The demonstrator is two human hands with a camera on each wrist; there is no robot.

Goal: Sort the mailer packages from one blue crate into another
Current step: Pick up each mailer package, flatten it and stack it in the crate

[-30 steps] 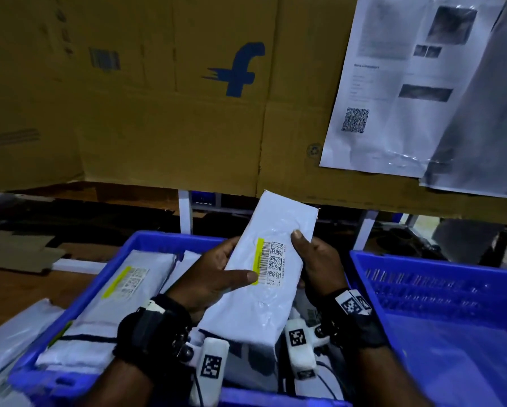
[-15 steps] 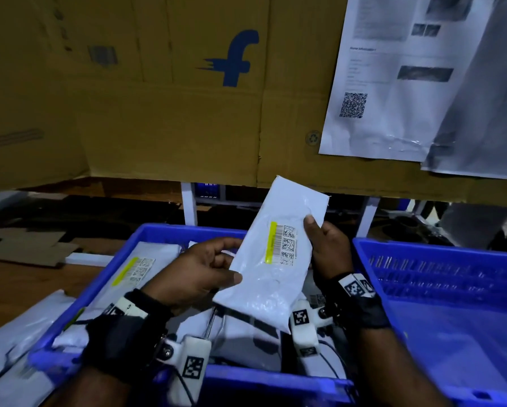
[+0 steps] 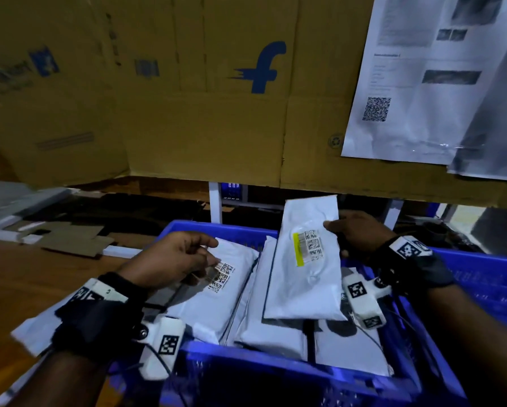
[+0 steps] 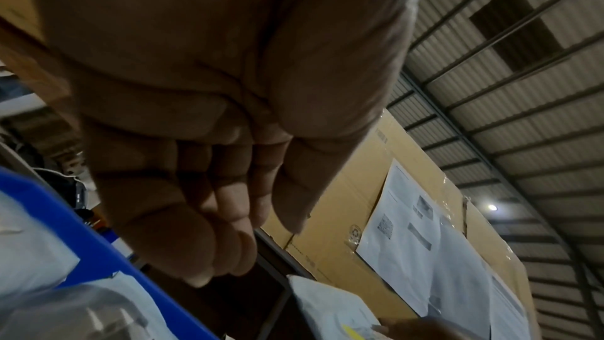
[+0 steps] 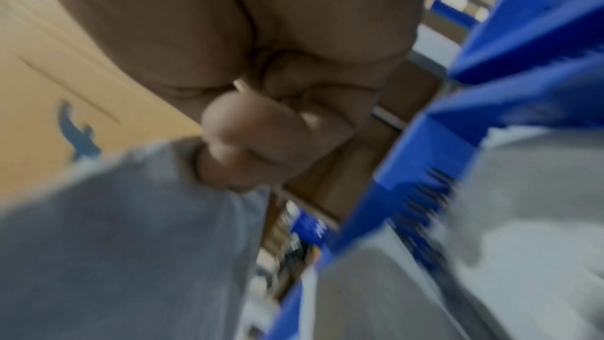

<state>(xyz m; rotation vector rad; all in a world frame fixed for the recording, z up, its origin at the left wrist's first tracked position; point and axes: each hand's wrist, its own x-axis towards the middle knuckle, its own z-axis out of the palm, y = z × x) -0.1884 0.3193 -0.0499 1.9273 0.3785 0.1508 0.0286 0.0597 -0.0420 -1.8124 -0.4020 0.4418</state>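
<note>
Mailer package (image 3: 306,259) pinched at its 3 o'clock edge by right hand (image 3: 356,237), raised above full blue crate (image 3: 246,367); left hand (image 3: 173,259) loosely curled, empty; mid-transfer, probably; next: carry toward second crate (image 3: 487,277) at 3 o'clock, release.

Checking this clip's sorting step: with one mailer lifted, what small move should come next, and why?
Probably carry the white mailer rightward to the other blue crate. Only the right hand pinches its edge above the full crate; the left hand holds nothing.
</note>
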